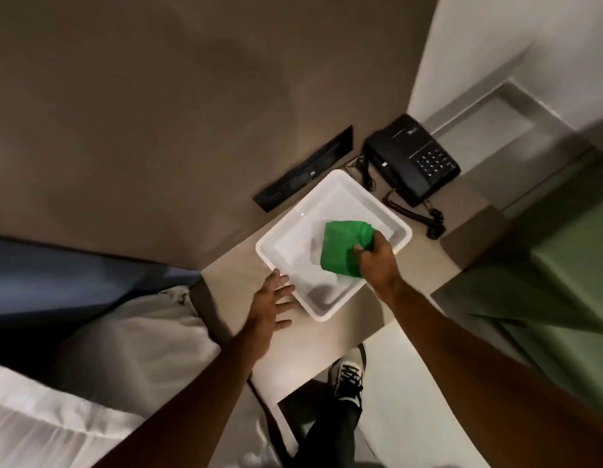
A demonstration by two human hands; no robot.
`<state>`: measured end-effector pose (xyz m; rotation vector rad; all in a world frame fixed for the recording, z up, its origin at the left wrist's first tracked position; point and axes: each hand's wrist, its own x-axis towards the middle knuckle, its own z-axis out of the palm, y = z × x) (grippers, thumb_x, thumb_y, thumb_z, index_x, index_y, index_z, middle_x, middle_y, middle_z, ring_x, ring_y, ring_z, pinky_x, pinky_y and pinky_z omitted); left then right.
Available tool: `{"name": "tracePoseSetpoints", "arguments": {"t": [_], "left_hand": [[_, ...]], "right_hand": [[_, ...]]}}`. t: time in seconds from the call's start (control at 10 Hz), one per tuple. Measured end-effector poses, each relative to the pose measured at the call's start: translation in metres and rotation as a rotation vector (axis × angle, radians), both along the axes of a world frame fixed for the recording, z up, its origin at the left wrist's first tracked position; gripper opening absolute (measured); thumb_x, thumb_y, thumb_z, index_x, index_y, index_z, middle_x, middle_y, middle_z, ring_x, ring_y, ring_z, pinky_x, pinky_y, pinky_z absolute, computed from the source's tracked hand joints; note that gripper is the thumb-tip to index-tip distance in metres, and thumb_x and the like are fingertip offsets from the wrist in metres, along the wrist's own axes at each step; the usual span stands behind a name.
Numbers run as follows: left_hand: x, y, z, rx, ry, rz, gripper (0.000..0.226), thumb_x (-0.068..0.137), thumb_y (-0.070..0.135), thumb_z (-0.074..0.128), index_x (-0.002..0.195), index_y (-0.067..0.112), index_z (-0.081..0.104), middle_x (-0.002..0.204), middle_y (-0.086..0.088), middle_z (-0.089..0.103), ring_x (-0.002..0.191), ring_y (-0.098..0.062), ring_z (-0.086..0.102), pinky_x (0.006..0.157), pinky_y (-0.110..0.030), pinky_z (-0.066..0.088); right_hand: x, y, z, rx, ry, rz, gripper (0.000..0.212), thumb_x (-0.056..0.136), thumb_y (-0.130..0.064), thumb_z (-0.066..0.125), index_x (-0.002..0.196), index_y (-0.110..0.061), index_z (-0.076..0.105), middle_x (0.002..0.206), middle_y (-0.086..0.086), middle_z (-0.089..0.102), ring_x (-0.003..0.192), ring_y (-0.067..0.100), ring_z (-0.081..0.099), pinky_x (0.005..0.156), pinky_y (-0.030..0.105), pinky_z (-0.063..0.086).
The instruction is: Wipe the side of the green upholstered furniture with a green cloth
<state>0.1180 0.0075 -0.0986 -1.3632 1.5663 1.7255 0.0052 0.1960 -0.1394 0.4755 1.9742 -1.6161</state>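
The right hand (374,253) has its grip closed on the green cloth (342,248) over the white tray (330,184) on the desk (327,342); the left hand (273,304) lies open beside the tray. The green furniture (546,275), probably upholstered, stands rightward, nearer the right hand.

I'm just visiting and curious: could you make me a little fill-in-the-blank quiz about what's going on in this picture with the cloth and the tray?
1. The right hand grips a folded cloth whose colour is ____.
2. The cloth is held over a white ____, which sits on the beige bedside table.
3. The left hand is open, fingers spread, beside the near-left edge of the white tray, and holds ____.
4. Behind the tray stands a black ____ with a coiled cord.

Missing words: green; tray; nothing; telephone
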Motion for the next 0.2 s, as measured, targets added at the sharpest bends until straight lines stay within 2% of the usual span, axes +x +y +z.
{"name": "tracePoseSetpoints", "arguments": {"t": [0.1, 0.2], "left_hand": [[-0.002, -0.014, -0.023, 0.051, -0.008, 0.067, 0.046, 0.096, 0.057, 0.038, 0.127, 0.031, 0.059, 0.12, 0.008, 0.068, 0.106, -0.022, 0.066, 0.092, -0.047, 0.046], [-0.01, -0.022, -0.039, 0.065, -0.016, 0.089, 0.045, 0.095, 0.062, 0.037, 0.118, 0.032, 0.061, 0.116, 0.008, 0.07, 0.103, -0.021, 0.067, 0.091, -0.048, 0.047]], "right_hand": [[-0.025, -0.027, -0.024, 0.318, -0.003, 0.245, 0.036, 0.086, -0.012, 0.065, 0.119, 0.002, 0.059, 0.117, 0.025, 0.066, 0.111, 0.042, 0.062, 0.098, 0.048, 0.051], [-0.042, -0.032, -0.03, 0.65, 0.168, 0.289, 0.031, 0.084, -0.017, 0.068, 0.11, -0.002, 0.062, 0.111, 0.023, 0.067, 0.103, 0.039, 0.065, 0.091, 0.045, 0.054]]}}
